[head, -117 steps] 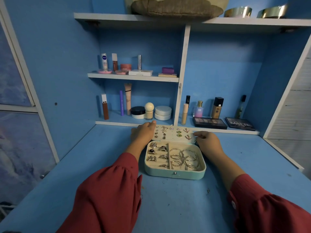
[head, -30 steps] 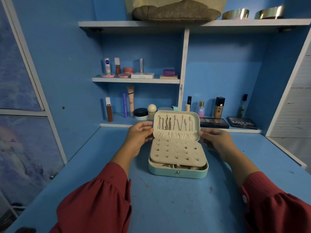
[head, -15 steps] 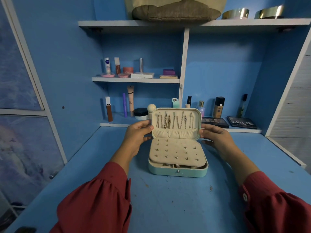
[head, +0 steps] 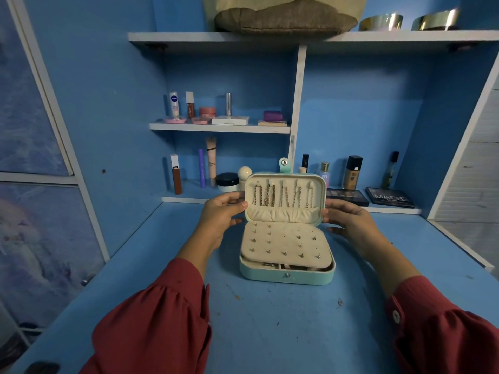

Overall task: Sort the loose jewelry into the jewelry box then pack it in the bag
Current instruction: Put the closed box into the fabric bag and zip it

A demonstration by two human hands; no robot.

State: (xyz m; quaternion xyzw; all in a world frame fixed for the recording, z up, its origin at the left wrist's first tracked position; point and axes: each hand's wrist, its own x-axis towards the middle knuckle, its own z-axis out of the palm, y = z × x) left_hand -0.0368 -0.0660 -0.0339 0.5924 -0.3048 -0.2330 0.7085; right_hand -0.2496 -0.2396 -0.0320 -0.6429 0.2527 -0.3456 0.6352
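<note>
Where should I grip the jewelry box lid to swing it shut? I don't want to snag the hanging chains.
Probably by the lid's two short side edges, coming in from left and right, as the left hand and right hand do now. The lid stands upright with chains hanging across its inner face, so a side grip keeps fingers off them.

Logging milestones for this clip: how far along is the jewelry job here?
Sorting looks done: chains hang in the lid, studs sit in the flap folded over the tray, and no loose jewelry shows on the desk. In hand: left hand and right hand grip the upright lid's sides, probably to close the jewelry box. Left: snap it shut and pack it in the bag, possibly the fabric one on the top shelf.
</note>
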